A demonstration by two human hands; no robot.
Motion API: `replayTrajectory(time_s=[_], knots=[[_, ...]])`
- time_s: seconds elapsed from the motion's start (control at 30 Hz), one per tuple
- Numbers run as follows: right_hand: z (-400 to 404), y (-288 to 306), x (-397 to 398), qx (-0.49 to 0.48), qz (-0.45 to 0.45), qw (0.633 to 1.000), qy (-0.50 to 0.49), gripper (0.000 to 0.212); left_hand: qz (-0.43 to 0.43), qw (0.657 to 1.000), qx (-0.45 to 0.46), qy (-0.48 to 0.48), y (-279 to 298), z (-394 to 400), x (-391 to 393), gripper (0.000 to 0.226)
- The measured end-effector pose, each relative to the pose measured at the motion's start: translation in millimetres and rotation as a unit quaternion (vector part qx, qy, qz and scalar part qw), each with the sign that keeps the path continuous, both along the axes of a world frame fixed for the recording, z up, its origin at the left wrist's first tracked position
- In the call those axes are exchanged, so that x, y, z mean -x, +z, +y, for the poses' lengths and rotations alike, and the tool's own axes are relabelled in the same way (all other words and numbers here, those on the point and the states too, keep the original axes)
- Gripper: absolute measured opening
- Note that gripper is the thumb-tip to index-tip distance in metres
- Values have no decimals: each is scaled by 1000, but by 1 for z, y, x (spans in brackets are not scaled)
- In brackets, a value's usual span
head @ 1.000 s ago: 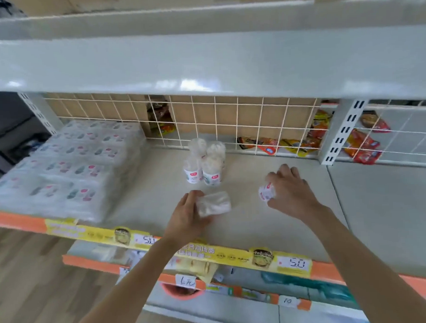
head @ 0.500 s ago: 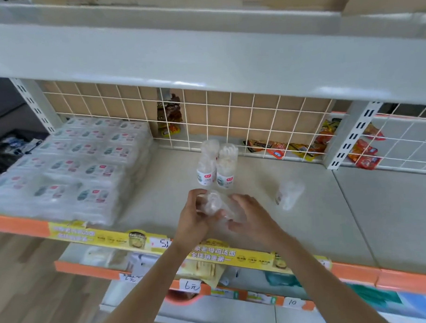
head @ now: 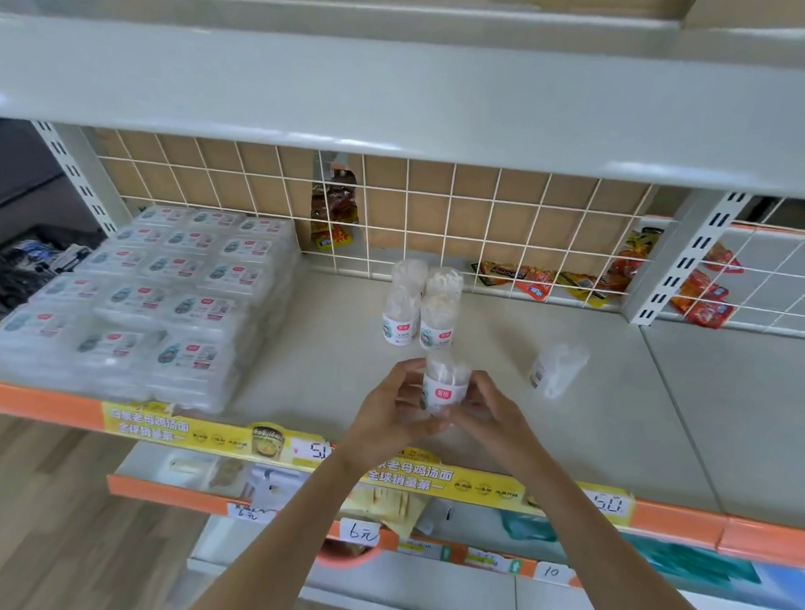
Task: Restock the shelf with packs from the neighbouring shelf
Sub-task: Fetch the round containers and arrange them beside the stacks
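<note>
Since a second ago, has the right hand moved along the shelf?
Yes. The right hand has come leftward, away from the lying pack it then held, and now holds the upright pack with the left hand, before the standing cluster.

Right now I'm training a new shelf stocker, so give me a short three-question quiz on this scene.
1. True or false: both hands hold the clear plastic tub with the white label.
2. How many such tubs stand upright in the cluster by the white wire grid?
3. The tipped-over clear tub lies: A) right of the held tub, B) on the stacked flat clear packs.

Key: 1 true; 2 four; 3 A.
</note>
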State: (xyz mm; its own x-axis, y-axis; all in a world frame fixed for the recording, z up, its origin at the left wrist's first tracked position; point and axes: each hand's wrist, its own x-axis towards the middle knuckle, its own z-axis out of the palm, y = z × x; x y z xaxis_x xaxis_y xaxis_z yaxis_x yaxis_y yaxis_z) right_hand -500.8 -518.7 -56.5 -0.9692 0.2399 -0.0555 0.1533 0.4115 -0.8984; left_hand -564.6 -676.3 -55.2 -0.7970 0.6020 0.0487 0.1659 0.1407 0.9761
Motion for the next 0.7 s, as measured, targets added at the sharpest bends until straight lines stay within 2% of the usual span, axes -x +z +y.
replayTrajectory(time_s=[0.13,0.27,0.37,0.5,0.63,0.7], knots=[[-1,-3,0,5,-8,1000,5,38,12,1000,9,18,-2,1,1,68],[-3,0,3,-2,35,999,-6,56,60,994,23,91,-5,3,1,71],[-3,7,9,-70,76,994,-25,62,81,992,44,90,-8,4,0,76],[-13,28,26,-207,74,974,50,61,116,984,108,83,-5,0,8,70],[-35,37,49,-354,88,927,88,57,191,943,240,127,-12,-27,26,48],[-42,34,62,-388,99,913,84,60,245,919,284,120,-16,-44,30,32]])
